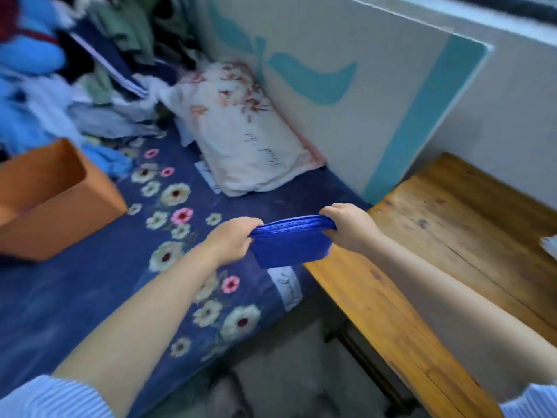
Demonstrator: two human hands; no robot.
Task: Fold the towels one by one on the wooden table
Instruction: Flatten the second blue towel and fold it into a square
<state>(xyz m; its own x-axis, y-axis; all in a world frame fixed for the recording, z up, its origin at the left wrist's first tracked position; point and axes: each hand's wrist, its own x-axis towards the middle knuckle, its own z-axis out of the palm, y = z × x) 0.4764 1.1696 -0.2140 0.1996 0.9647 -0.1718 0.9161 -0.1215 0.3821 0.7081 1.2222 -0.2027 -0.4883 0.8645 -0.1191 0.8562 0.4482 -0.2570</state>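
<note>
Both hands hold a folded blue towel (291, 244) in the air, stretched between them above the gap where the bed meets the wooden surface (458, 236). The left hand (230, 241) has its fingers curled around the towel's left end, and the right hand (351, 226) grips the right end in the same way, so the top edge runs taut from fist to fist while the rest hangs down as a short flap. The towel touches neither the bed nor the surface; its right end hangs just over the surface's left edge. Both forearms are bare, with striped light-blue sleeves (51, 399) pushed up near the bottom corners of the view.

The surface is made of worn planks with dark cracks, and a small pale object (549, 243) shows at its right edge, too cropped to identify. The bed is covered by a dark blue bedspread (75, 297) printed with white and pink flowers. An orange box (51, 200) stands open on the bed's left side. A floral pillow (241, 137) lies near the head of the bed against a white board with teal markings (346, 86). A heap of mixed clothes (75, 70) is piled at the bed's far left corner, blurred.
</note>
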